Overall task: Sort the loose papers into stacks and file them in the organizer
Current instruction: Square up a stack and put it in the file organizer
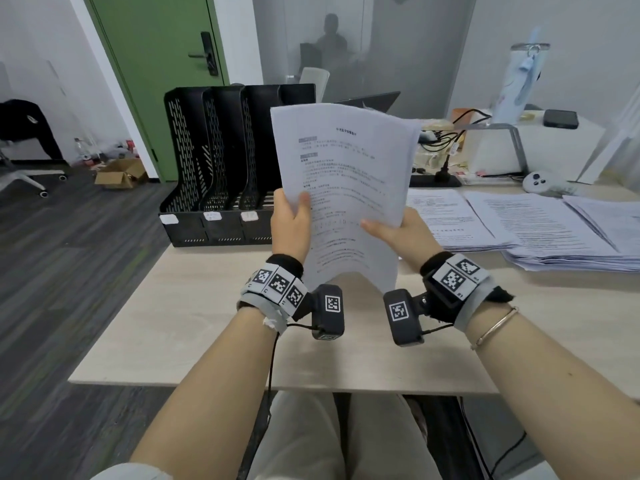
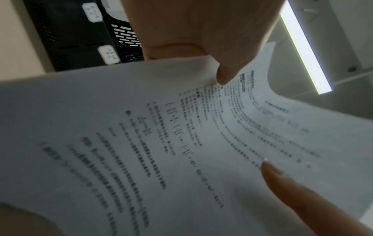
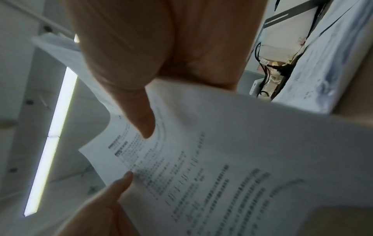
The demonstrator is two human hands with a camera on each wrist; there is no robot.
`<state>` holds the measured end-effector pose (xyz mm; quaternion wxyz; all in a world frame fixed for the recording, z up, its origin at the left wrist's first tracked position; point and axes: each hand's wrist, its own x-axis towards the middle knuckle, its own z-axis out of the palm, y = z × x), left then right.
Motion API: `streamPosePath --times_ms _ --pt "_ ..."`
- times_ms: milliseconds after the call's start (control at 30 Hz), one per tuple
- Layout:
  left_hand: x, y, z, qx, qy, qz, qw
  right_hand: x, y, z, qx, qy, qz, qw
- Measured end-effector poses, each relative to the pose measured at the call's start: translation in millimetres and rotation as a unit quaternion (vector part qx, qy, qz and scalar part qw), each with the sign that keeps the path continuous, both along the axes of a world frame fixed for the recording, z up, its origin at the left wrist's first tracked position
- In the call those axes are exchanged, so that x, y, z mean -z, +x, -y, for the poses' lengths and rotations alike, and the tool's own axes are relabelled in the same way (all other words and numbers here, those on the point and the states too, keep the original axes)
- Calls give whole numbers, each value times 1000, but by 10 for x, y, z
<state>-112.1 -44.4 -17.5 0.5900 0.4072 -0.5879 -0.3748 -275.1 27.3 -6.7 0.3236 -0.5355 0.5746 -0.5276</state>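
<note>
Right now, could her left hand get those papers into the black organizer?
Probably yes. The left hand grips the papers just in front of the organizer, whose slots look open and unblocked. The right hand also holds them.

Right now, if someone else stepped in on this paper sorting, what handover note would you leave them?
Left hand and right hand both grip one bundle of printed sheets, held upright above the desk.
Black organizer stands at far left; the slots in view look empty.
Loose papers lie fanned out on the right.
Done: nothing filed yet.
Left: file this bundle, then sort and file the rest.
</note>
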Motion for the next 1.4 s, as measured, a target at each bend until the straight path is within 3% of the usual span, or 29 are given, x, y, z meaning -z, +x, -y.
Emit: streamPosePath --times_ms 167,300,500,633,767,967,1267,1400 --pt "-22 11 -3 -19 -12 -20 1000 -61 -41 24 63 -48 20 997" --pt "85 -16 -16 -10 17 -6 1000 90 4 45 64 -11 7 998" --pt "117 -13 -23 -25 25 -21 999 66 -20 38 72 -33 36 996" --pt "184 -23 -32 -18 45 -15 999 168 15 22 54 5 -5 998" --pt "156 -18 -18 -30 36 -23 999 123 -43 31 77 -20 15 997" --pt "317 -22 -16 -8 51 18 998 269 -68 29 59 33 -1 998" --pt "168 5 19 7 19 25 999 173 -357 47 111 13 25 993" --pt "18 32 -3 53 14 32 998 93 -503 77 146 -18 39 988"
